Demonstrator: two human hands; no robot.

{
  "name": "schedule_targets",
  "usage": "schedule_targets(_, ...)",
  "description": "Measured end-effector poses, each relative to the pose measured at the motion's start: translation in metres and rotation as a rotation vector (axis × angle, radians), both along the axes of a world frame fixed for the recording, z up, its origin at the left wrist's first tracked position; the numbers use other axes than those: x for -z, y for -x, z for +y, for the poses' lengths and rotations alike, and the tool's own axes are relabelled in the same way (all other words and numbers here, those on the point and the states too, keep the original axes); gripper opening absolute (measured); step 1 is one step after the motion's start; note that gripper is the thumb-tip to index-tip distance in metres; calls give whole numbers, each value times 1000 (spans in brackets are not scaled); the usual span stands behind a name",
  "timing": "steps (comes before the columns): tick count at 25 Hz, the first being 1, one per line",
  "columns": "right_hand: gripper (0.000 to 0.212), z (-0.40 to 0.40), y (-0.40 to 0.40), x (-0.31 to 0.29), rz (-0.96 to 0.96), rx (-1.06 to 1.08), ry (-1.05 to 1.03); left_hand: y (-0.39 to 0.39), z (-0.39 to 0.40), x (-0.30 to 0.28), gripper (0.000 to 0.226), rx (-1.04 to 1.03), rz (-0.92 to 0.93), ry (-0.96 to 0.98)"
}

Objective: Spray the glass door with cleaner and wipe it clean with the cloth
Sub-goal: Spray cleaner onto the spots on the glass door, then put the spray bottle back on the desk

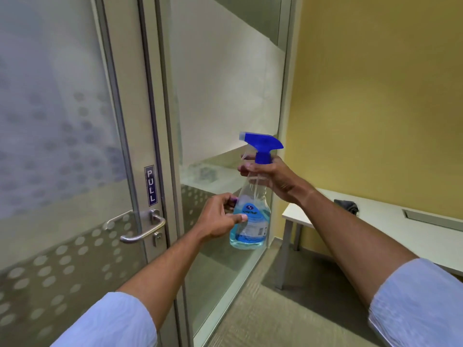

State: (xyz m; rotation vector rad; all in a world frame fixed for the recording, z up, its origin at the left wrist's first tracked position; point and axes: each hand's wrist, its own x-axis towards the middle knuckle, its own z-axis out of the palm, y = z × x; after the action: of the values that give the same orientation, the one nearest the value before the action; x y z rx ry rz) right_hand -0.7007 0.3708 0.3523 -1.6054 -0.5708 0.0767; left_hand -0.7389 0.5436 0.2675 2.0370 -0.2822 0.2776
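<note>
A clear spray bottle (251, 216) with blue liquid and a blue trigger head (261, 144) is held upright in front of a fixed glass panel. My right hand (273, 179) grips its neck just under the trigger, nozzle pointing left. My left hand (220, 219) holds the bottle's lower body at the label. The frosted glass door (57, 146) with a dot pattern fills the left, with a metal lever handle (140, 226) and a "PULL" sign (150, 185). A dark cloth (347, 205) lies on the white table at the right.
A white table (375, 229) stands against the yellow wall (375, 96) on the right, with a recessed slot (433, 219) in its top. The fixed glass panel (225, 83) sits between door and wall. Grey carpet (288, 316) covers the floor.
</note>
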Motion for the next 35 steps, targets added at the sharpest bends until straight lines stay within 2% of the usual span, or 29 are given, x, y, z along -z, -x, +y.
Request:
schedule_targets(4,44,-67,-30,34,49,58,243,-36,-35,-2,39,31,-26,8)
schedule_targets(10,34,-139,-66,67,35,203,360,-98,-88,7,36,106,22,40)
schedule_targets(16,26,-196,-120,78,36,399,373,-192,-156,20,38,220,59,47)
schedule_targets(24,30,-272,-205,95,69,612,434,-314,-244,35,36,432,138,65)
schedule_targets(35,32,-426,-286,148,131,765,516,-416,-407,71,32,552,220,-53)
